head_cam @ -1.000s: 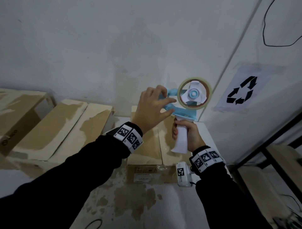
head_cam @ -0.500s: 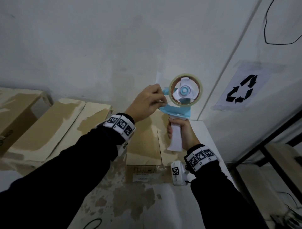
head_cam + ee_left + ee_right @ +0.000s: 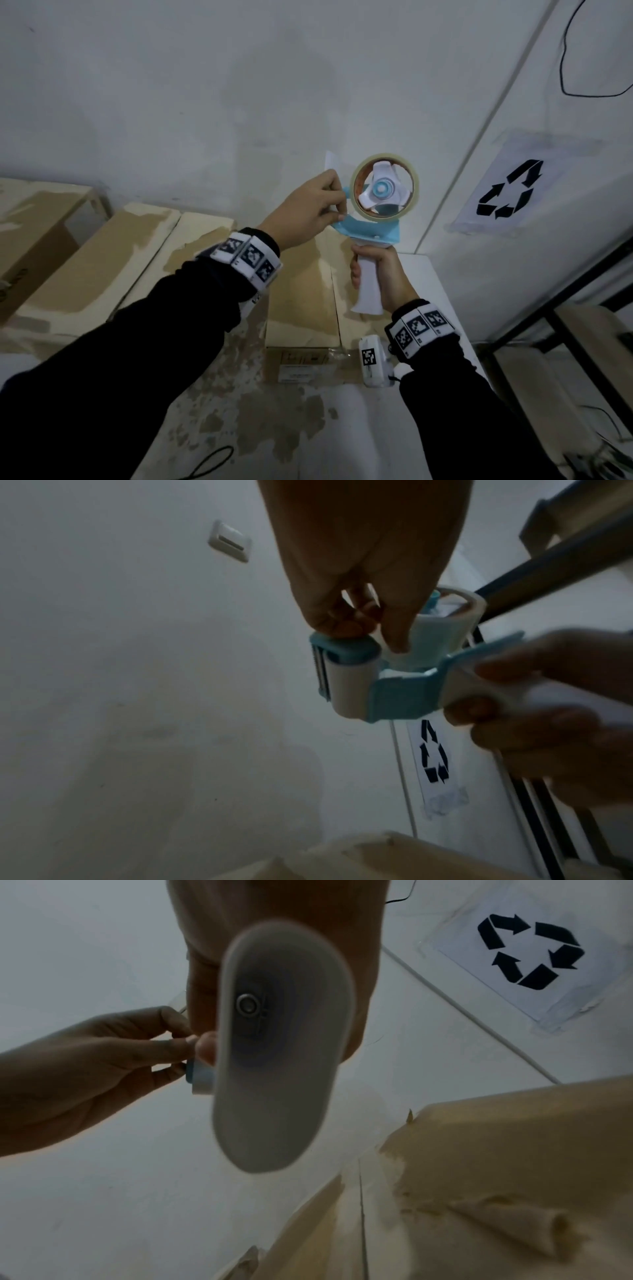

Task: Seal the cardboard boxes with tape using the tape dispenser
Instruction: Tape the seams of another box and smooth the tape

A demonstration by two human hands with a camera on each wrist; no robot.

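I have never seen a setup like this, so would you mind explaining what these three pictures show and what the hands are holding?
There is no machine here: a person wears three cameras, one on the head and one on each wrist, on bands with black-and-white markers. The head view looks down at both arms. The right hand grips the white handle of a blue tape dispenser, held up in the air above a closed cardboard box on a worn table. The left hand pinches the loose end of the tape at the dispenser's front. More boxes lie to the left. The left wrist view shows the same pinch up close; the right wrist view looks up at the handle's underside. A recycling sign hangs on the wall.
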